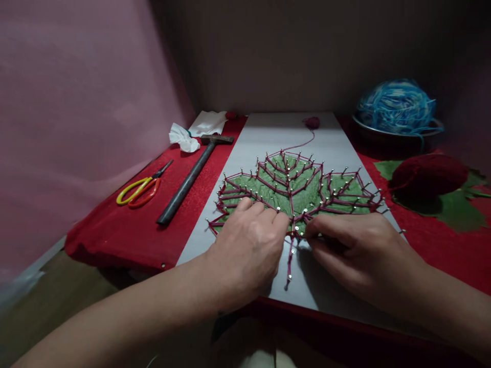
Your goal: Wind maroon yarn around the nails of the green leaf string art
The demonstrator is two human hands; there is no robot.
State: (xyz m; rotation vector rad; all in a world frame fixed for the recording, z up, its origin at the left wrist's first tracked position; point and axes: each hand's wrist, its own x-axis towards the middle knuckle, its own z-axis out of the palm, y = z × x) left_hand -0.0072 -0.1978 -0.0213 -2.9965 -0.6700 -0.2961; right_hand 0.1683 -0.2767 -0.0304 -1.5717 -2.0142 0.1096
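While dark red yarn [286, 176] already outlines most of the nailed leaf pattern [291, 189] on the grey board [268, 135], the left hand [249, 245] rests flat, fingers loose, and the right hand [353, 250] pinches the strand near the stem nails [290, 255], where winding looks unfinished.

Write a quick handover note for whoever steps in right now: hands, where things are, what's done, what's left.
Left hand: flat on the leaf's lower left, fingers pressing on the nails there.
Right hand: fingers pinched at the nails near the stem base; the yarn in them is hidden.
Board: green leaf ringed with nails, maroon yarn strung along veins and outline.
Done: most veins and the outline are wrapped.
Left: probably finishing around the stem.
Nearby: hammer and scissors on the left, red yarn ball on the right.
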